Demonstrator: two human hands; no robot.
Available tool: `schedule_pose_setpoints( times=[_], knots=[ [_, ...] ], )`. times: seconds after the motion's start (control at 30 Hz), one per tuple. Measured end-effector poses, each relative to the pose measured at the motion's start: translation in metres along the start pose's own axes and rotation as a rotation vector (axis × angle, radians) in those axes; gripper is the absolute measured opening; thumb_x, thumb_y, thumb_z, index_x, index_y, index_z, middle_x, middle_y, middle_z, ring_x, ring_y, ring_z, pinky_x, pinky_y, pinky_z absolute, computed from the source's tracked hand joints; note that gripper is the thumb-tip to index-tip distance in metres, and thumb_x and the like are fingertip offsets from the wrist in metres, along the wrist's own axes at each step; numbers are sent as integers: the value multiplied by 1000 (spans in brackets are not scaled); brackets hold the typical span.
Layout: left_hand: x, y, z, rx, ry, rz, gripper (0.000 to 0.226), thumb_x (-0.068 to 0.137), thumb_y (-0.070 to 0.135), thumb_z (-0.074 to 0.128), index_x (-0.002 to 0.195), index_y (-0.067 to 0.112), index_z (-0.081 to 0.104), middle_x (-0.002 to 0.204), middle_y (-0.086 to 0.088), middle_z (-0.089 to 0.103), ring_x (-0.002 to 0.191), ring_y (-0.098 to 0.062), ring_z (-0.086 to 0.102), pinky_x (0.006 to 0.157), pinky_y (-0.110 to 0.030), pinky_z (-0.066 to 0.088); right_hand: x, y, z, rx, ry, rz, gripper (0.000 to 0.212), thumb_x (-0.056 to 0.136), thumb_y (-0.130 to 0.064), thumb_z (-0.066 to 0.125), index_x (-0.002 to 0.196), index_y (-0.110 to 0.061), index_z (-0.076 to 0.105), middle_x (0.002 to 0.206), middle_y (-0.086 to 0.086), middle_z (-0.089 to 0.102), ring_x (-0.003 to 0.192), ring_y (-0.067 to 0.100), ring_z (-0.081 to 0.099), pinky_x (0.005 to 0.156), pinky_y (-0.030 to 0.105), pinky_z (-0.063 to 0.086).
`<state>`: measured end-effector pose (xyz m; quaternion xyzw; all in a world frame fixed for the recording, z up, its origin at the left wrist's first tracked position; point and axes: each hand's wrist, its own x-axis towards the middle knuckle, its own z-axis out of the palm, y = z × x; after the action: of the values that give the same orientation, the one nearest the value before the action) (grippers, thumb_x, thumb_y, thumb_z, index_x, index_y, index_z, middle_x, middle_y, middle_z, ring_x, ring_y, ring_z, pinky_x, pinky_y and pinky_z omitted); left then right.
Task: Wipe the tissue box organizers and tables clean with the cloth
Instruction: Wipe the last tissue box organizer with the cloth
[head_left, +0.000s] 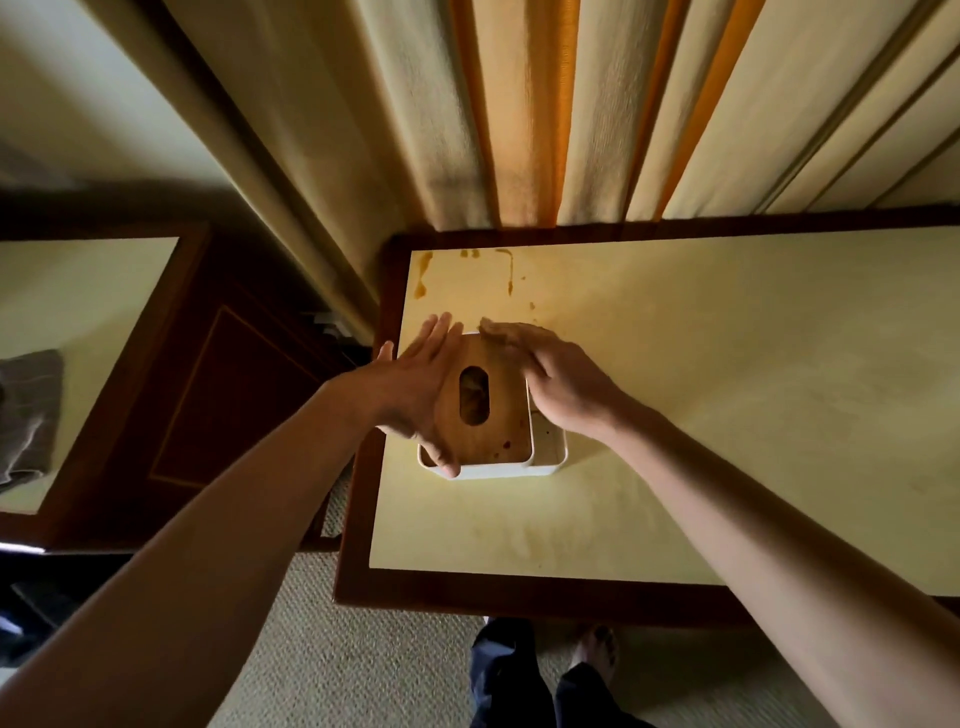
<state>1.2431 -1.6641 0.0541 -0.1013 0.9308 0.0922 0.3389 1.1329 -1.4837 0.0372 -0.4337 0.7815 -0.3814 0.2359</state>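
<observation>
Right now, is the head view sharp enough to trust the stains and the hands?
Head view: the right hand is motion-blurred at the fingertips, the left hand sharper; the brown stains on the table read clearly; wide-angle bends the curtains; the left side is dim.

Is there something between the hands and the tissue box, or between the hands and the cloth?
Nothing blocks the tissue box: the left hand and right hand already touch its wooden lid. The cloth lies apart on the other table, across a gap.
</observation>
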Motion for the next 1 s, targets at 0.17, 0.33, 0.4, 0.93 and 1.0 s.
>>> schedule_pose_setpoints(
  times=[0.17, 0.33, 0.4, 0.93, 1.0],
  knots=[
    [6, -3, 4, 42, -30, -13, 168, 45, 81, 79, 146, 17, -39, 154, 3, -44, 141, -17, -39, 119, -64, -2, 8, 13, 15, -284, -246, 31, 50, 107, -27, 29, 155, -16, 18, 163, -3, 6, 150, 10, -2, 116, 25, -12],
    [8, -7, 6, 12, -20, 6, 168, 42, 85, 77, 148, 18, -35, 157, 5, -39, 145, -17, -33, 120, -64, 1, 9, 16, 26, -419, -236, 0, 51, 108, -22, 29, 155, -13, 13, 164, 1, 0, 150, 12, -7, 107, 17, -18],
    [8, -7, 6, 17, -18, 11, 168, 42, 85, 76, 148, 18, -36, 157, 6, -39, 145, -17, -33, 120, -63, 2, 0, 12, 25, -396, -267, 6, 51, 108, -23, 28, 155, -13, 13, 164, 1, -2, 150, 11, -9, 111, 21, -16],
    [12, -13, 11, -49, -4, 43, 171, 37, 86, 76, 149, 19, -34, 157, 10, -38, 146, -15, -31, 120, -63, 5, -76, -7, 43, -442, -405, 12, 55, 107, -25, 29, 156, -18, 4, 162, -7, -12, 146, 5, -19, 122, 33, -8],
    [12, -13, 11, -38, 2, 44, 171, 35, 88, 74, 149, 18, -34, 157, 9, -37, 146, -15, -32, 120, -64, 7, -64, -8, 40, -472, -397, 28, 55, 106, -21, 27, 156, -17, 4, 162, -5, -14, 147, 8, -19, 121, 34, -9]
  ],
)
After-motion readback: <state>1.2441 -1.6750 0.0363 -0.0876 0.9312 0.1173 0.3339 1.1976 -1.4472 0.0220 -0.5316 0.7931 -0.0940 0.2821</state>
